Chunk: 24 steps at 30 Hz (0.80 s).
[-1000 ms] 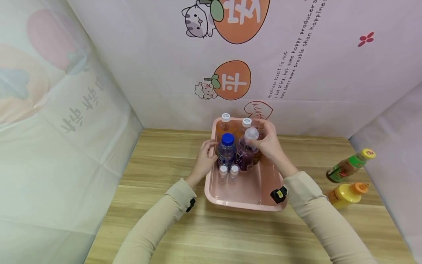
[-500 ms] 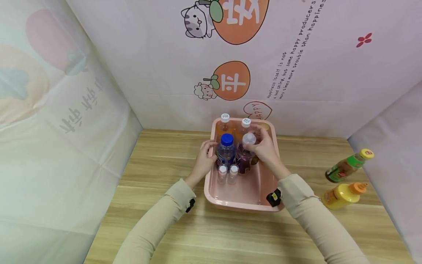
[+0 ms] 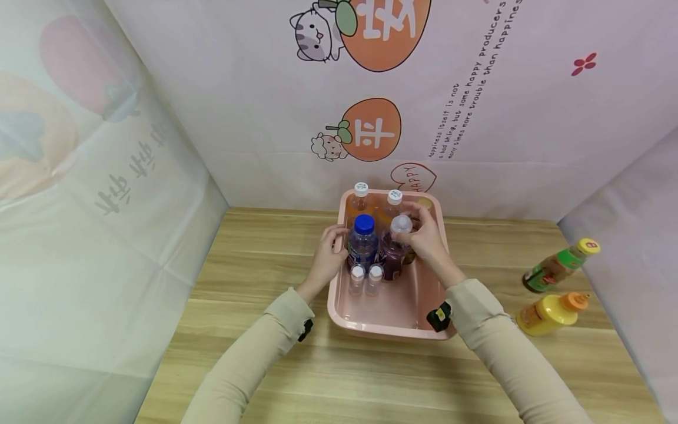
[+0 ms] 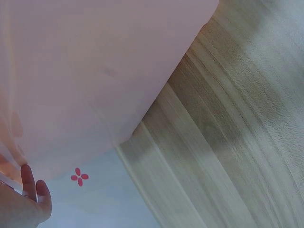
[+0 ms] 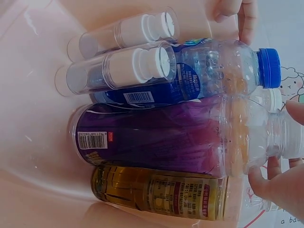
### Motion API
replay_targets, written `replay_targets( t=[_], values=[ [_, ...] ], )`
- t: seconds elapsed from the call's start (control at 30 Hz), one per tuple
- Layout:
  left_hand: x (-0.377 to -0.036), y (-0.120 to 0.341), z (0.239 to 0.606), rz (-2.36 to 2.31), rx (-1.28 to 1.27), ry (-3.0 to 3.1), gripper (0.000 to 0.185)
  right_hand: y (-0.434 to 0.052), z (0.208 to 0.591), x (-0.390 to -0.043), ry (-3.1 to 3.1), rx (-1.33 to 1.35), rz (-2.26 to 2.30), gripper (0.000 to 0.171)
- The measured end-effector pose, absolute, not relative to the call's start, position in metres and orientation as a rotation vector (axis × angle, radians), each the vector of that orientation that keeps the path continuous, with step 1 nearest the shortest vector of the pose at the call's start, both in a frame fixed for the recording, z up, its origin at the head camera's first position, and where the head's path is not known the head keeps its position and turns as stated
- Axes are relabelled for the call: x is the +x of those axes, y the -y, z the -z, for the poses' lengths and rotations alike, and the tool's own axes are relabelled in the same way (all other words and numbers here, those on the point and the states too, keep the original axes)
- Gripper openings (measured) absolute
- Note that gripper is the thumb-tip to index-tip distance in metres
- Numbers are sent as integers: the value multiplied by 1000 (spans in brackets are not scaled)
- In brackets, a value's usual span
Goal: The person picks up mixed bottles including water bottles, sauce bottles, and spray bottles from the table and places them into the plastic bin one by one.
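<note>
The purple bottle [image 5: 156,135] stands upright inside the pink basin [image 3: 392,309], right of the blue-capped bottle [image 3: 363,242], its top pinched by the right hand [image 3: 428,240]. The left hand [image 3: 326,260] grips the basin's left rim. Positioning the bottle seems the step in hand; next calls for a gentle release.

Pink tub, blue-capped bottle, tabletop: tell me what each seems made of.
Pink tub: probably glossy plastic; its smooth surface catches highlights.
Blue-capped bottle: likely clear, shiny plastic, given its see-through, textured shoulder.
Tabletop: wood or wood-look laminate, seemingly satin; only surface grain shows.
</note>
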<state>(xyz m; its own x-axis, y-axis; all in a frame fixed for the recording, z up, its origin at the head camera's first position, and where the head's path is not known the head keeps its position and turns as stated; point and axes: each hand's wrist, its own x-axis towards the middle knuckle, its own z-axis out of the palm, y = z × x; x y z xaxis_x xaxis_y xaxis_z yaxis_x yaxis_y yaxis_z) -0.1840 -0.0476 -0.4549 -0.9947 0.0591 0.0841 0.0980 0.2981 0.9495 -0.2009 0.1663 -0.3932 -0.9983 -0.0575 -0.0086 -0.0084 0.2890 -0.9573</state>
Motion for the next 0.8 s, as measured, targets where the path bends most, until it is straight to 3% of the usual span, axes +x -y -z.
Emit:
replay_targets(
  t=[0.8],
  values=[
    [-184, 47, 455, 1830, -158, 2504, 44, -168, 394, -203, -2436, -55, 1840, 70]
  ],
)
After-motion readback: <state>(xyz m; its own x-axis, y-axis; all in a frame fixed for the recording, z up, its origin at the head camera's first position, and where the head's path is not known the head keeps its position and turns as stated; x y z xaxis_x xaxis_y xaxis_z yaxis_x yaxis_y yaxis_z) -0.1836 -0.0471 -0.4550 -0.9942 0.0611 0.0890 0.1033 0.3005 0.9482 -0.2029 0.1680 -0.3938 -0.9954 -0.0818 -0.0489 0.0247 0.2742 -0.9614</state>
